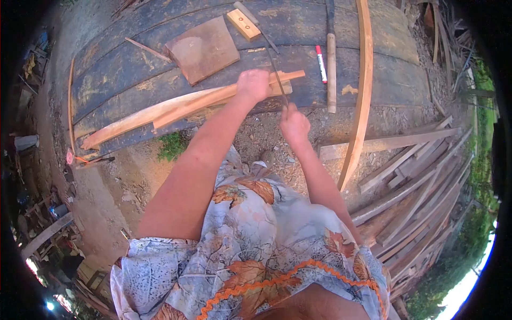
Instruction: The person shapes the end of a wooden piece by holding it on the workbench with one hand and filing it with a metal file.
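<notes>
My left hand (254,85) is closed over a narrow wooden strip (197,102), pressing it down on the dark plank bench. A wider pale length of wood (144,113) lies beside and partly under the strip. In my right hand (295,127), near the bench's front edge, is the handle of a saw (277,74). Its thin dark blade, seen nearly edge-on, crosses the strip just right of my left hand. Its teeth cannot be made out. A square wooden board (204,49) and a block with two round marks (244,24) lie beyond my hands.
On the bench (298,96) lie a red-and-white marker (321,65) and a long-handled tool (331,72). A long curved-looking timber (364,85) overhangs the front edge at right. Stacked planks (421,176) fill the ground at right. An orange-handled tool (85,159) sits at the left corner.
</notes>
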